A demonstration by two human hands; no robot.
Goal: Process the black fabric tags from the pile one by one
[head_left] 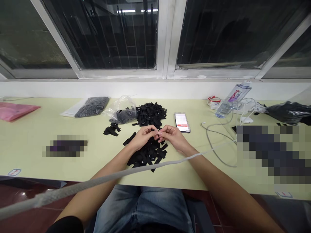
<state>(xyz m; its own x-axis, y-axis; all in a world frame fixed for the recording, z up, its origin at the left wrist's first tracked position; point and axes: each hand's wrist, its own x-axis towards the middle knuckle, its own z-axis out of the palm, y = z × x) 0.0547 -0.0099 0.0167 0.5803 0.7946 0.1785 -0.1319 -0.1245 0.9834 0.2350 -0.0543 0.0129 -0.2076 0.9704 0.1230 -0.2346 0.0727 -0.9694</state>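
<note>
My left hand (145, 136) and my right hand (171, 136) meet above the table's middle, thumbs and fingertips pinched close together. Something small and dark shows between the fingertips, too small to name. Beneath and in front of my hands spreads a loose pile of short black strips (148, 153), some with small shiny bits. Behind them is a taller heap of similar black strips (151, 113). A few more strips (111, 129) lie to the left.
A clear bag (123, 113) and a dark-filled bag (93, 106) sit back left. The phone (182, 122) lies right of the heap. A bottle (233, 98), cables (216, 155) and a black bag (289, 111) are at right. A pale cord (97, 179) crosses before my forearms.
</note>
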